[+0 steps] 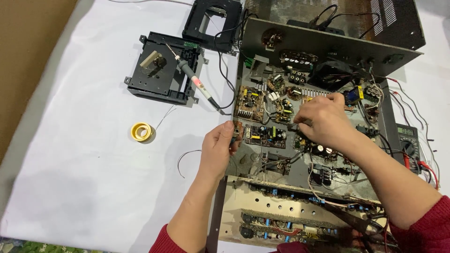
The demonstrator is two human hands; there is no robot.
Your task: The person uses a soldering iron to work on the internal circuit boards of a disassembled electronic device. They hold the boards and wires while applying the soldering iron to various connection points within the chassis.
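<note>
- Chassis (391, 124), open-topped, sits on a white sheet (84, 178); inside lie several circuit boards (249, 103), capacitors and tangled wires.
- Left hand (218, 150) pinches a small board (238, 129) between thumb and fingers at the chassis's left edge.
- Right hand (323, 122), fingers curled narrow, presses among the parts at the chassis middle; what it grips cannot be told.
- Soldering iron (196, 82) rests on a black tray (161, 70), well left of the chassis.
- Solder spool (141, 131) lies on the sheet.
- Multimeter (408, 143) lies right of the chassis.
</note>
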